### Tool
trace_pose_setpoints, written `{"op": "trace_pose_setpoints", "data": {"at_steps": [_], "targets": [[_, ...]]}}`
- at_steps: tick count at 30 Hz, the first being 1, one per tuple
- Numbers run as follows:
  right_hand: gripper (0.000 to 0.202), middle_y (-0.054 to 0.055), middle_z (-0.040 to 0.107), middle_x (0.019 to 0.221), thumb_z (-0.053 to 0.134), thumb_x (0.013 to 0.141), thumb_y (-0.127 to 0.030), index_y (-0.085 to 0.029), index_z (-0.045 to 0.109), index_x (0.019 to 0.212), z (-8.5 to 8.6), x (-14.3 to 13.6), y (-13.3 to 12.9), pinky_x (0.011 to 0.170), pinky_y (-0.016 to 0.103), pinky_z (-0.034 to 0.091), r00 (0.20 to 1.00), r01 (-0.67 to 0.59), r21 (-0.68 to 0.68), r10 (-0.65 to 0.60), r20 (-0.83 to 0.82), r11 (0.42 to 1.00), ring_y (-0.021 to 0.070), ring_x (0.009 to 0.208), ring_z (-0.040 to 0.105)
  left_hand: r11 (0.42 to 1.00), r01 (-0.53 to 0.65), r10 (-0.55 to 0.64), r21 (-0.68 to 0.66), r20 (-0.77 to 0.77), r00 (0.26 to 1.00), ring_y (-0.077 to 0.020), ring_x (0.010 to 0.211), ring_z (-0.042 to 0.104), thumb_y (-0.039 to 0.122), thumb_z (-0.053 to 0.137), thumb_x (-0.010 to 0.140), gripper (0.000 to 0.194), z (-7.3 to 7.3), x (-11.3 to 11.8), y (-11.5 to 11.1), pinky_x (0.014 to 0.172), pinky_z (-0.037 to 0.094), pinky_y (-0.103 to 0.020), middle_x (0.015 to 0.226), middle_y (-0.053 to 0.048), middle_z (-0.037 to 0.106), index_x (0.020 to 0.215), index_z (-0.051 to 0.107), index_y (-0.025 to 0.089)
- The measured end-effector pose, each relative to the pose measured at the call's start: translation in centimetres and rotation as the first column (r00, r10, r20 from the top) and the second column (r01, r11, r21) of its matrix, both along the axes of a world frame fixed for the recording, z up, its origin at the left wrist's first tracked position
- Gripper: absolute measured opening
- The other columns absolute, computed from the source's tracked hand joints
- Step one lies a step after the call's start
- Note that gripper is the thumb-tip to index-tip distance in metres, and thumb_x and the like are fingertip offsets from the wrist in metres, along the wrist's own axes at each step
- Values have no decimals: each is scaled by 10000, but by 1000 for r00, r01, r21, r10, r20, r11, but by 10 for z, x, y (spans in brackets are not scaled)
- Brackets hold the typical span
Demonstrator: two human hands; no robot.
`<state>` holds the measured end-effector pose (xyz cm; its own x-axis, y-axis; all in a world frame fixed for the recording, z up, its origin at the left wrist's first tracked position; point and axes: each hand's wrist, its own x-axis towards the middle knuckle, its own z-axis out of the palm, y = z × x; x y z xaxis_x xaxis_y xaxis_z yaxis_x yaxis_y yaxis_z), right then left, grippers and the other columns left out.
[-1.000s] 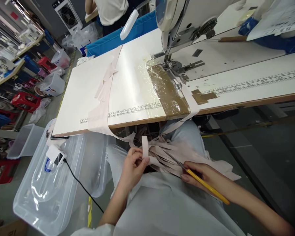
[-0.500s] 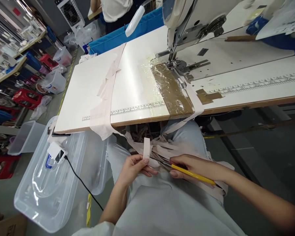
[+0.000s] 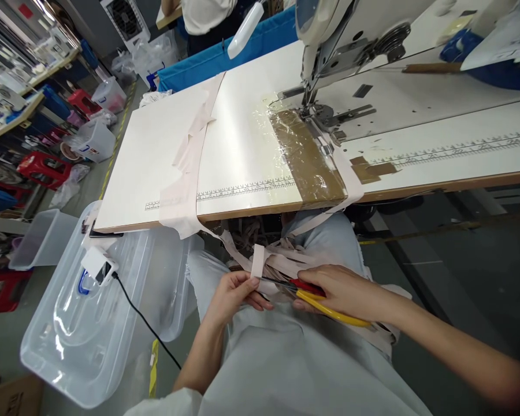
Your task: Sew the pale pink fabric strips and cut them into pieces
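Note:
Over my lap, my left hand (image 3: pixel 238 292) pinches a pale pink fabric strip (image 3: pixel 257 261) between thumb and fingers. My right hand (image 3: pixel 340 289) grips scissors (image 3: pixel 325 308) with yellow and red handles. Their blades point left and lie at the strip, close to my left fingertips; whether the fabric is between them I cannot tell. More pale pink strips (image 3: pixel 286 263) lie in a loose tangle across my lap. One wider pink cloth (image 3: pixel 182 199) hangs over the front edge of the table, and another strip (image 3: pixel 349 173) runs down from the sewing machine (image 3: pixel 325 58).
The white sewing table (image 3: pixel 242 144) spans the view before me, its wooden edge above my knees. To the left stands a clear plastic box (image 3: pixel 69 335) with a white device (image 3: pixel 99 266) and black cable on its lid. A person (image 3: pixel 205 17) is beyond the blue cloth (image 3: pixel 225 58).
The scissors have turned in my right hand; their handles now stand apart and the red one shows. My left hand still pinches the strip. The view has shifted slightly.

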<state>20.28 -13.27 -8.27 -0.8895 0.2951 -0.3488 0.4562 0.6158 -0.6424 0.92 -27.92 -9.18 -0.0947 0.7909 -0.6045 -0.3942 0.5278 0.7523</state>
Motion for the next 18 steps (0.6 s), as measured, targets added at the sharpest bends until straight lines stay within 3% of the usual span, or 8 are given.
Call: {"op": "trace_pose_setpoints", "data": {"at_steps": [9,18], "targets": [[484,14,513,575,528,834,-583,-234,296,594,-8,4,-2,509,282,249,998,26,-4,-26,-48,1000,178,515,480,1000,14,-15,-19,-36,999,-220,600,714,627,748,681,533,3,0,-1,574,523,-256,634,-107,724,789,660,112],[442,12,562,630,549,836,-555,-235,322,632,-3,-4,-5,517,281,241,998,-10,83,16,-65,996,184,553,505,999,10,-10,-34,-15,1000,-223,575,707,606,779,638,518,4,2,-1,539,516,-255,607,-105,718,758,637,123]]}}
